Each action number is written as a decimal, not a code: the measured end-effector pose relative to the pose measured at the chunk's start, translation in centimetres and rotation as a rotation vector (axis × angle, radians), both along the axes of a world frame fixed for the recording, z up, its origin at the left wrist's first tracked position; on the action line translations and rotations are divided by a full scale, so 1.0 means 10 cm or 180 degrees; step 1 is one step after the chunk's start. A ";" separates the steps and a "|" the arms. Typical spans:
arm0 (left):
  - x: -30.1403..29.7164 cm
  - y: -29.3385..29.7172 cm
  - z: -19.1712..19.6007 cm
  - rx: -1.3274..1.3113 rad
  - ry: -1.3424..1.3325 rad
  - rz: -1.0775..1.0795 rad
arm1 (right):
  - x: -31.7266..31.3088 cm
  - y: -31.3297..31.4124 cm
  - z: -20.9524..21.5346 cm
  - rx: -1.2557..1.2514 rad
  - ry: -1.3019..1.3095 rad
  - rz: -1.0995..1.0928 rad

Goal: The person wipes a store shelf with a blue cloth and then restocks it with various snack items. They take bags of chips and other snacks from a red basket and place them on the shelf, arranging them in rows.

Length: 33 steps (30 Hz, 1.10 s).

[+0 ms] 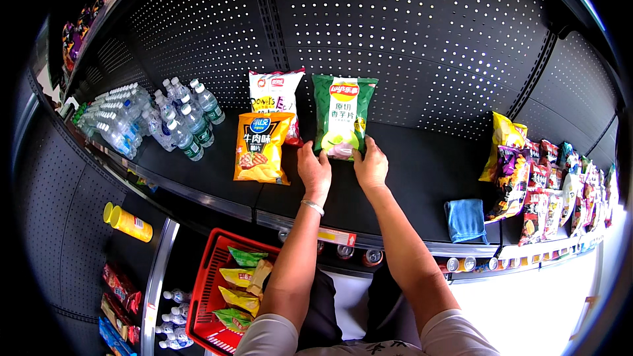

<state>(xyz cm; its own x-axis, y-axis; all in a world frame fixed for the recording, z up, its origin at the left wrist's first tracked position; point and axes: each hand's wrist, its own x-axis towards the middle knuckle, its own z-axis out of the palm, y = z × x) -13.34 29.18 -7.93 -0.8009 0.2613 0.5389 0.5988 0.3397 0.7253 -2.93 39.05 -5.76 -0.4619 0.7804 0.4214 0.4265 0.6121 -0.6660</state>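
Note:
A green bag of chips (342, 115) with a white middle panel stands upright on the dark shelf, close to the perforated back panel. My left hand (314, 170) grips its lower left corner, and my right hand (370, 163) has hold of the lower right one. Just left of it is a white and red snack bag (280, 95), also upright. In front of that one leans an orange bag of chips (260, 150), partly covering it. My left wrist wears a light bracelet.
Water bottles (188, 118) crowd the shelf's left end. A folded blue cloth (465, 219) lies near the front edge at right, beside several snack bags (511, 178). Below, a red basket (210, 250) contains green and yellow bags. Cans (372, 257) line the lower shelf.

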 end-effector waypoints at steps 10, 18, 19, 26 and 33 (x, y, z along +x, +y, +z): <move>-0.06 0.00 -0.09 -0.0296 0.0280 -0.0183 | -0.08 -0.03 -0.10 -0.0147 0.0380 0.0415; -0.07 -0.16 0.02 -0.0331 0.0404 0.0014 | -0.15 -0.17 -0.08 0.0080 0.0504 0.0236; -0.03 -0.20 0.09 -0.0351 0.0396 0.0057 | -0.13 -0.15 -0.08 0.0146 0.0536 0.0217; 0.54 -0.37 0.72 0.0435 0.0239 -0.0230 | 0.12 0.08 -0.02 -0.0160 0.1071 0.0792; 1.13 -1.49 1.29 0.1799 0.1044 -0.1027 | 0.27 -0.10 0.23 -0.0695 0.1510 0.1727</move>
<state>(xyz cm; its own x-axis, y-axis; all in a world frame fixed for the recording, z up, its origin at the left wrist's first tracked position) -2.04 14.32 4.99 -0.5051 0.0681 0.8604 0.8225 -0.2639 0.5038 -0.27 38.05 -3.41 -0.6127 0.5837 0.5328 -0.2602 0.4876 -0.8334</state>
